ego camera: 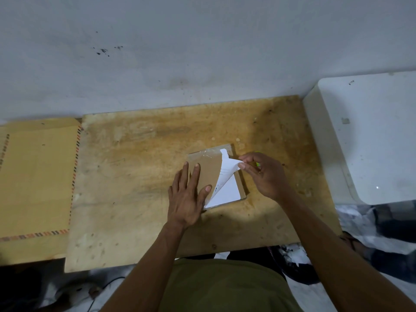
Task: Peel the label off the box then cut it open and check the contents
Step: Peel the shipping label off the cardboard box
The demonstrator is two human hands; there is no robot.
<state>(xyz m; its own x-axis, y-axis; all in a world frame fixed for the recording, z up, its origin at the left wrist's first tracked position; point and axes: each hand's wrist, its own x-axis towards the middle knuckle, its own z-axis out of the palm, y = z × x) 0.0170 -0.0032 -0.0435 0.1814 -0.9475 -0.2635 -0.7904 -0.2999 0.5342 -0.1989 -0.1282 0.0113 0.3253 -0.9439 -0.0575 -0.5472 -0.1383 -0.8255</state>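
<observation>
My left hand [188,194] lies flat and open on the small brown cardboard box [206,174], near the worn wooden board's [135,176] right edge. My right hand [261,174] pinches the white paper label [227,185]. A fast pull could rip it.

A flat cardboard box [210,174] is lying on a stained wooden board [139,176], with the left hand [188,197] pressing flat on its near-left part, fingers spread. The right hand [262,174] is pinching the lifted corner of the white label [226,188] between thumb and fingertips, curling it up off the box top while its near part is lying stuck down. A white tray [371,136] is sitting just right of the board, and a tan envelope [36,176] is lying at its left.
</observation>
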